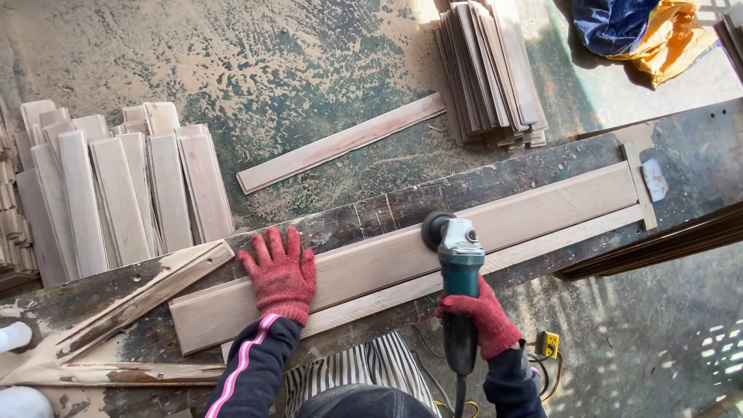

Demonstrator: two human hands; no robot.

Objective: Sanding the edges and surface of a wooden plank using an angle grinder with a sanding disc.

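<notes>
A long pale wooden board (542, 209) lies along a dark, worn workbench (696, 155), resting against a thin wooden strip (573, 236). My left hand (280, 272), in a red knit glove, presses flat on the board's left part. My right hand (481, 313), also in a red glove, grips the body of a teal angle grinder (458, 259). The grinder's round sanding disc (435, 229) touches the board's top near its middle.
A loose plank (340, 143) lies on the dusty floor beyond the bench. Short boards lean in a row (124, 193) at left, and a stack of planks (491, 70) stands at the top. A blue and yellow cloth (642, 31) lies top right. A yellow plug (548, 343) hangs below.
</notes>
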